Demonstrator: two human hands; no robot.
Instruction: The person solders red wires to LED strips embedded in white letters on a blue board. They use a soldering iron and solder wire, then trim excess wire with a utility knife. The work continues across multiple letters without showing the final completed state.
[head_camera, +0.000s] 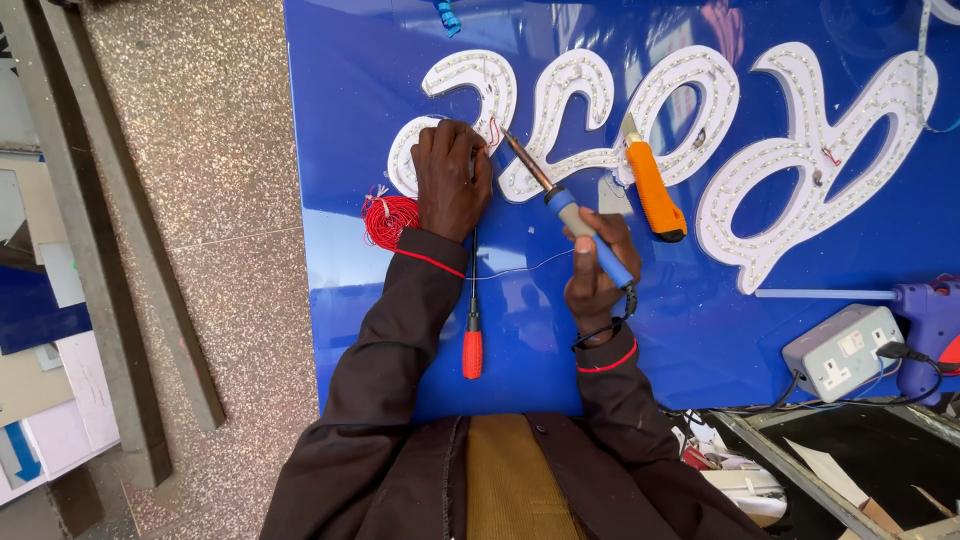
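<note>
My right hand (592, 268) grips a blue-handled soldering iron (570, 212), its tip resting near a small red wire end (493, 130) on a white letter shape studded with small lights (470, 90). My left hand (450, 178) lies palm down on that letter, fingers curled at the wire, though I cannot make out a grip on it. The letters sit on a glossy blue sign panel (350, 280). A coil of red wire (388, 218) lies just left of my left wrist. A red-handled screwdriver (472, 335) lies between my forearms.
An orange utility knife (652, 190) lies on the letters to the right. A grey socket box (842, 350) and a purple glue gun (925, 320) sit at the panel's right edge. Speckled floor (200, 150) and metal bars (110, 250) lie to the left.
</note>
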